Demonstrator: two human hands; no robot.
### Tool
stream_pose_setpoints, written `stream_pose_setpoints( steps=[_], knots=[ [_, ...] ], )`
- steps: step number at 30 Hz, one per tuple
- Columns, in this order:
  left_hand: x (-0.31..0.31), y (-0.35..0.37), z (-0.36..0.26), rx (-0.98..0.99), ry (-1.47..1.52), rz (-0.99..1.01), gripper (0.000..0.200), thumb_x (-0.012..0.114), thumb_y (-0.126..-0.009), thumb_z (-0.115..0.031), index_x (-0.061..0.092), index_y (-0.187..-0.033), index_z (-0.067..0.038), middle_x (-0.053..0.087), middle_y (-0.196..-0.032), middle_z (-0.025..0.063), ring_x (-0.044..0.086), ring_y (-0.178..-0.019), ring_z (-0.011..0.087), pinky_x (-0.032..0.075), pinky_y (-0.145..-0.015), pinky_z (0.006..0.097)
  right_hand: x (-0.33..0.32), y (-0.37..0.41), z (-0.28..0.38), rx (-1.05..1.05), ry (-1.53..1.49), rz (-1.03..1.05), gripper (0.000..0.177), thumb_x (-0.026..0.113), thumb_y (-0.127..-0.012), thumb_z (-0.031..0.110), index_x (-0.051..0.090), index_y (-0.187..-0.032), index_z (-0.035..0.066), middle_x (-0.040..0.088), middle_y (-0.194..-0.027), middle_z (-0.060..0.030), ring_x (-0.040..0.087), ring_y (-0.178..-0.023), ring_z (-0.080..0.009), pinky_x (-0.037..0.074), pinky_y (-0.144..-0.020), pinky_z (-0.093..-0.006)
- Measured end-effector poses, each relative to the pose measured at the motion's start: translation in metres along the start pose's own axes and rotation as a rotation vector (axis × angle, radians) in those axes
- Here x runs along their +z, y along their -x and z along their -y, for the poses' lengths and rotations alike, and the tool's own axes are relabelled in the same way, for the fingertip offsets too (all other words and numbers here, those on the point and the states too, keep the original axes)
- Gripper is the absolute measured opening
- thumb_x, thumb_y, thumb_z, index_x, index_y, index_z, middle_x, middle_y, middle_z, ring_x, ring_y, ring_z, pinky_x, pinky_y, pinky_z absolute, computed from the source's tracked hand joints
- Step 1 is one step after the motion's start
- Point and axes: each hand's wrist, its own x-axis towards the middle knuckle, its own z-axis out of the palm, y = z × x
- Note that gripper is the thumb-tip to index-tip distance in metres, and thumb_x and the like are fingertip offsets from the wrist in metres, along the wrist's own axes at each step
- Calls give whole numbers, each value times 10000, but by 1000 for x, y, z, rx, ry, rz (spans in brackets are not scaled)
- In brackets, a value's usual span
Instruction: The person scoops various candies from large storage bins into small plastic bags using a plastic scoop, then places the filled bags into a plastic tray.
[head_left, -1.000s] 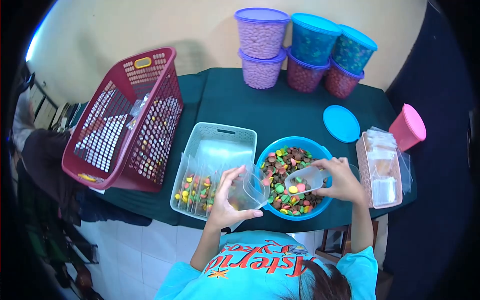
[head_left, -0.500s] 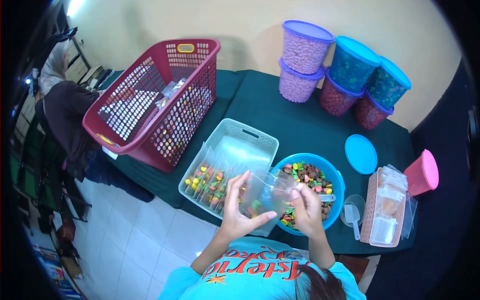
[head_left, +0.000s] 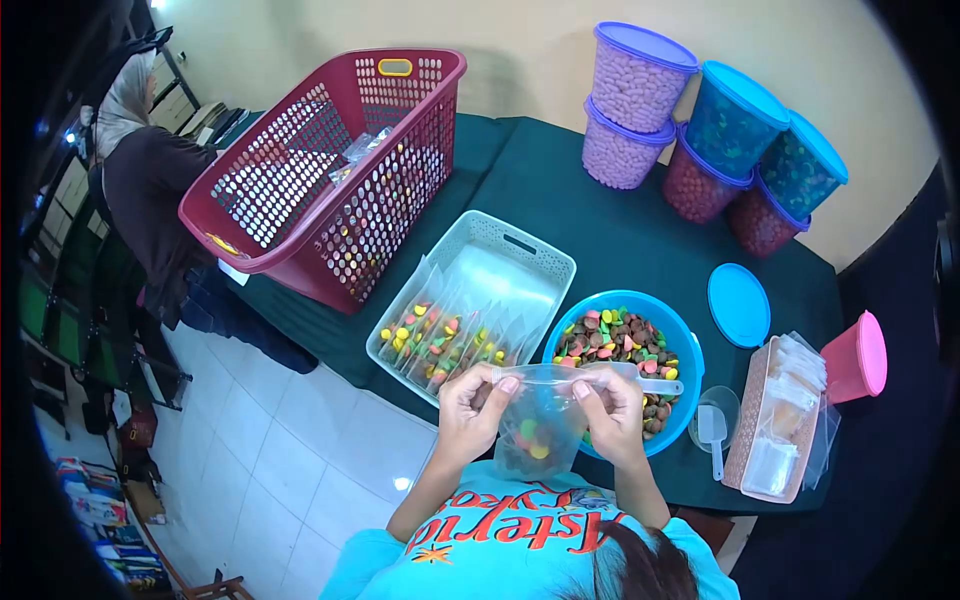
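A clear plastic bag (head_left: 537, 425) with a few coloured button-shaped candies at its bottom hangs between my hands. My left hand (head_left: 474, 410) pinches one end of its top edge, and my right hand (head_left: 612, 412) pinches the other. Just beyond my right hand is a blue tub (head_left: 690, 350) of brown, yellow, green and pink candies, with a scoop (head_left: 660, 386) lying across it. Past my left hand, a pale green basket (head_left: 540, 262) holds a row of several filled bags (head_left: 440, 340) standing on edge.
A large maroon laundry basket (head_left: 330, 265) stands at the left with packets inside. Stacked lidded tubs (head_left: 735, 115) line the back right. A blue lid (head_left: 739, 305), a bowl with a white scoop (head_left: 712, 425), a pink box of bags (head_left: 775, 440) and a pink tub (head_left: 856, 360) sit right. A person (head_left: 150, 190) stands far left.
My hands have drawn the bag back toward my body, and both now pinch its top edge, stretched level. My left fingers were spread before. The view has shifted slightly.
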Motion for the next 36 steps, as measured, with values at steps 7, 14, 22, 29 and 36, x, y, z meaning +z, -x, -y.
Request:
stream_pose_setpoints(
  steps=[7, 14, 22, 29, 36],
  knots=[
    [6, -8, 3, -87, 127, 88, 78, 571, -817, -53, 584, -828, 23, 603, -763, 67, 571, -669, 109, 483, -583, 250, 4, 10, 3, 34, -79, -146, 78, 536, -812, 39, 578, -796, -24, 617, -735, -71, 566, -659, -90, 449, -605, -221],
    [14, -20, 9, -219, 78, 276, 128, 589, -809, -66, 599, -872, 46, 615, -796, 111, 594, -664, 137, 503, -565, 254, 3, 23, 2, 161, -117, -258, 67, 530, -816, 32, 575, -812, -18, 605, -756, -47, 551, -671, -75, 443, -610, -215],
    [27, -28, 16, -218, 59, 536, 146, 608, -820, -101, 618, -864, 38, 618, -773, 71, 572, -674, 93, 488, -583, 223, 9, 38, -1, -15, 3, -422, 72, 583, -766, 24, 627, -799, -22, 620, -809, -87, 568, -783, -151, 431, -736, -274],
    [33, -32, 15, -297, 64, 660, 133, 582, -832, -92, 605, -879, 30, 605, -823, 78, 573, -730, 104, 470, -651, 237, 13, 48, 1, -15, 25, -573, 88, 588, -778, 48, 629, -822, -16, 620, -837, -78, 566, -785, -123, 435, -736, -262],
    [36, -37, 19, -331, 90, 707, 258, 451, -908, -188, 570, -975, 31, 600, -895, 86, 585, -788, 143, 478, -715, 281, 17, 51, 2, 37, -76, -685, 202, 562, -839, 109, 561, -1007, -2, 602, -878, -52, 559, -811, -102, 437, -758, -240]
  ],
)
